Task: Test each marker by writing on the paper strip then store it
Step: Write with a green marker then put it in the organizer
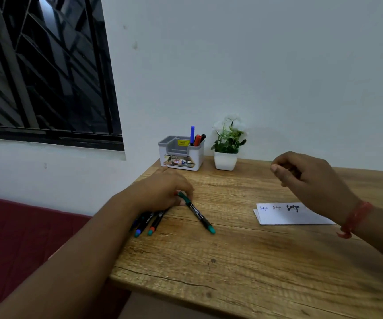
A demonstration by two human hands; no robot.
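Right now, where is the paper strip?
In the head view the paper strip lies flat on the right part of the wooden table, just below the raised right hand and well right of the green marker.

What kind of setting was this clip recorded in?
Probably a room in a home, at a small desk corner: a wooden table against a plain white wall, a barred window beside it, and a desk organizer with markers next to a potted plant.
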